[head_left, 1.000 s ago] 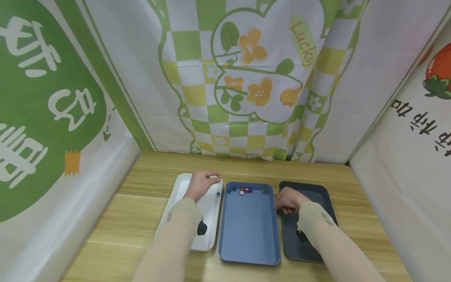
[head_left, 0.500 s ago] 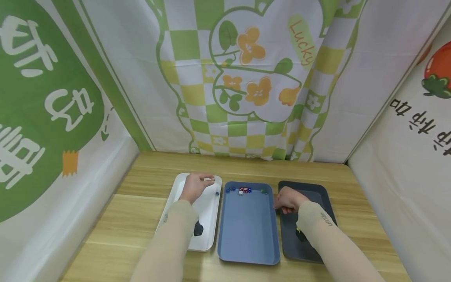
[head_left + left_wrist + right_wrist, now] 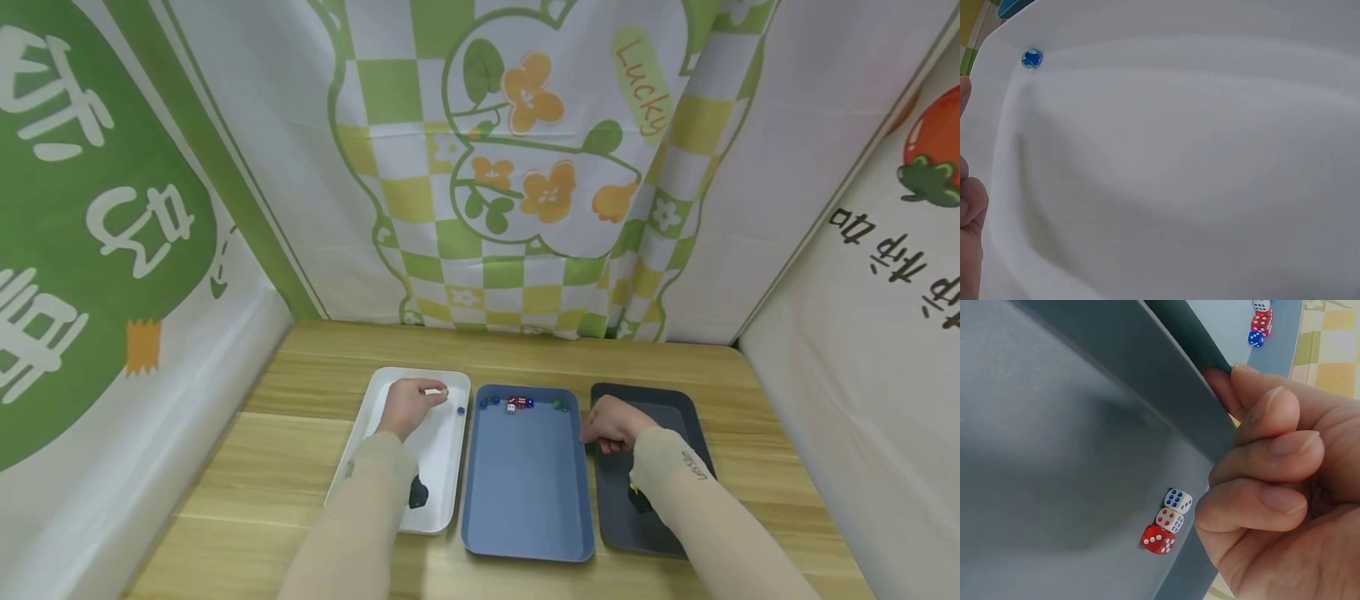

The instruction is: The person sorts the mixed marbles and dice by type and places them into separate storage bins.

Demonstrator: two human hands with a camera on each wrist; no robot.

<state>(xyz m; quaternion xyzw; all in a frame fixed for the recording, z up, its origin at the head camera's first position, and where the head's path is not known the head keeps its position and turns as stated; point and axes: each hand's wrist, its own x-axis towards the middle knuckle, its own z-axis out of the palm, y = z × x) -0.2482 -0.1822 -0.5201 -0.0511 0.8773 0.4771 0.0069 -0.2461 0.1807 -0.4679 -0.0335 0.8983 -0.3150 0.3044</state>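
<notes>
- White tray [image 3: 441, 467]: left hand [image 3: 407, 407] over it, fingers pinching a small pale object [image 3: 445, 392]; 1 blue bead [image 3: 1032, 59] in its corner.
- Right hand [image 3: 611, 423]: fingers seemingly clamped on blue tray [image 3: 528, 487] rim.
- Apparently mid-handling; next calls for steady pinching.

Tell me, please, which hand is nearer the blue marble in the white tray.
Left: the left hand is close beside the marble; the right hand is farther, at the right edge of the blue tray.

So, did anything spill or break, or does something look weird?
Nothing stands out: the dice and marbles I can see lying loose are inside the trays, which sit side by side, and I see nothing broken.
</notes>
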